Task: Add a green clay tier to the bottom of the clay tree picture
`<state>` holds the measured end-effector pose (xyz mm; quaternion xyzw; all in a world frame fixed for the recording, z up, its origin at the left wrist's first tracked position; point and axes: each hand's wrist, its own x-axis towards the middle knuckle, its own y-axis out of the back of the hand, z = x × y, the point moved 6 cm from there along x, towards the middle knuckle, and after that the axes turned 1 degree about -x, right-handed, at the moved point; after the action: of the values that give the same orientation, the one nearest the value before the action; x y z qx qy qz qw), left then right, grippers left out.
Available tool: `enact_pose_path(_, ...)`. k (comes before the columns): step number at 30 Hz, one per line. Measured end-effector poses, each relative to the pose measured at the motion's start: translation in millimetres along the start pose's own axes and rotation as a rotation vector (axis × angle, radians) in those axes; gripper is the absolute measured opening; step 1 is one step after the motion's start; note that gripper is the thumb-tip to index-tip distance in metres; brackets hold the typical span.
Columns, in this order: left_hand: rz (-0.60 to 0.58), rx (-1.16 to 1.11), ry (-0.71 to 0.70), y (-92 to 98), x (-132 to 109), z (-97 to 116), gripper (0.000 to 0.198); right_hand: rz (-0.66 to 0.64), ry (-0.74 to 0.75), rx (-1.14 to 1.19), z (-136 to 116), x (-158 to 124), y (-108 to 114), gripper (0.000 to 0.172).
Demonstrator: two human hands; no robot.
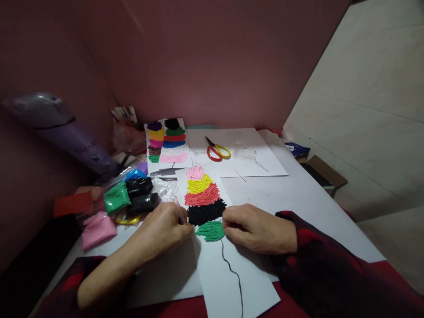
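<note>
A white sheet lies in front of me with stacked bands of clay: pink, yellow, red, black and, lowest, a green patch. A black drawn line runs down from the green. My left hand is closed around a thin clear stick-like tool, its lower end at the left edge of the clay. My right hand rests on the sheet with fingers curled, fingertips touching the right edge of the green patch. Nothing is visible in it.
Bags of coloured clay (green, black, pink, red, blue) lie at the left. A second sheet with coloured clay bands lies further back, beside red-and-yellow scissors. A purple object stands at far left. A cardboard box sits at right.
</note>
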<state>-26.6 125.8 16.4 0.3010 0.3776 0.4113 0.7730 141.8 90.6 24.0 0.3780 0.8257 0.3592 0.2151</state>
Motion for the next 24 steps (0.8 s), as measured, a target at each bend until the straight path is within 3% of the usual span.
enact_pose_path(4,-0.020,-0.167,-0.024,-3.0,0.5,3.7,0.019,-0.005,0.003,-0.006,-0.5,0.0,0.0,0.015)
enact_pose_path(8,-0.101,-0.307,-0.064,-19.9,-6.1,17.3,0.019,0.000,0.008,-0.005,0.1,-0.2,0.2,0.014)
enact_pose_path(15,-0.079,-0.193,-0.094,-34.7,-8.9,21.5,0.021,0.001,-0.006,0.006,0.4,0.1,0.8,0.014)
enact_pose_path(24,-0.070,-0.036,-0.016,-23.8,-9.0,17.8,0.018,-0.002,-0.006,0.009,0.5,0.3,0.7,0.014)
